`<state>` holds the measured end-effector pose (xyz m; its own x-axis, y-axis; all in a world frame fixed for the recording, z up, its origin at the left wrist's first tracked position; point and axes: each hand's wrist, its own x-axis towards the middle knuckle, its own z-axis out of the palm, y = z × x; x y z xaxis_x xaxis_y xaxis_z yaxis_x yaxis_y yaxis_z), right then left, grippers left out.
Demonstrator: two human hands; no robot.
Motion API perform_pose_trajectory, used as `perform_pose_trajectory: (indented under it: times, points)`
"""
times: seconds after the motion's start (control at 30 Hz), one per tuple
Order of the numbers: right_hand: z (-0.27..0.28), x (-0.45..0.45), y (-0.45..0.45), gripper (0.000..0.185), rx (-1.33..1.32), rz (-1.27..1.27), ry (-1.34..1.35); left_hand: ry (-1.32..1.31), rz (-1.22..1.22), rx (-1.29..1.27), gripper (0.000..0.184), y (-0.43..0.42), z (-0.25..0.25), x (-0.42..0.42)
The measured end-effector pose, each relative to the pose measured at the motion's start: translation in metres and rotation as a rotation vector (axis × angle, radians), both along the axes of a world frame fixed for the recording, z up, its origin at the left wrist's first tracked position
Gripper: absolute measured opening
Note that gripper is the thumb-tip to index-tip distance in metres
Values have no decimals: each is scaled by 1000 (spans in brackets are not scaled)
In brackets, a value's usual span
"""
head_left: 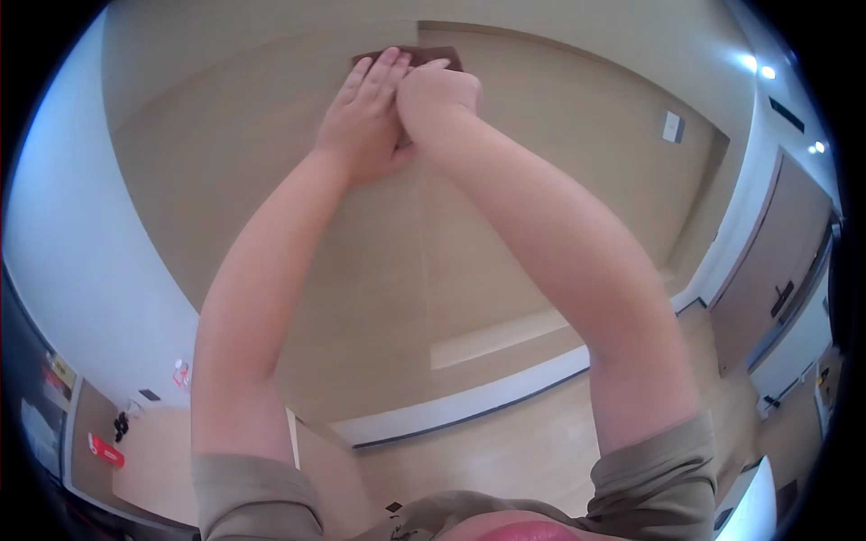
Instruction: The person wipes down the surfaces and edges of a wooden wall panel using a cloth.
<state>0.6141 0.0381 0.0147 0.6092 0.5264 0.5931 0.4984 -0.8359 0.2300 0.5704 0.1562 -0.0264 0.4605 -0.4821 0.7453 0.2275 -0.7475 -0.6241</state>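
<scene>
Both arms reach up to a beige wall panel (361,270). High on it is a flat reddish-brown piece (440,56), mostly covered by my hands; I cannot tell its kind. My left hand (370,113) lies flat with fingers stretched upward, the fingertips over the brown piece's left part. Close beside it, my right hand (439,95) is closed, fingers curled in, at the lower edge of the brown piece. Whatever it may hold is hidden.
A white switch plate (673,126) is on the panel's right side. Farther right stands a door (767,252) with a dark handle. At lower left, a red item (105,450) lies on a light desk surface (158,460).
</scene>
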Motion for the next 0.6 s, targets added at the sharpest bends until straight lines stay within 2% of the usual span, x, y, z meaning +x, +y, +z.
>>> perform_pose_trajectory:
  times: [0.1, 0.13, 0.17, 0.23, 0.4, 0.6]
  points:
    - [-2, -4, 5, 57, 2, -22, 22, 9, 35, 22, 75, 1, -2, -2]
    - [-8, -9, 6, 35, 40, -63, -100, 3, 26, 27, 74, 5, -3, 0]
    - [-6, -12, 12, 36, 74, -100, -65, -5, 18, 34, 74, 8, -4, -3]
    - [1, -25, 22, 62, -13, -170, 143, 38, 64, 78, 72, 13, -9, -13]
    - [-12, -78, 60, 54, -129, -189, 178, 160, 45, 138, 61, 59, -17, -65]
    - [-16, -163, 128, 44, -276, -143, 274, 238, 3, 79, 62, 138, -31, -138]
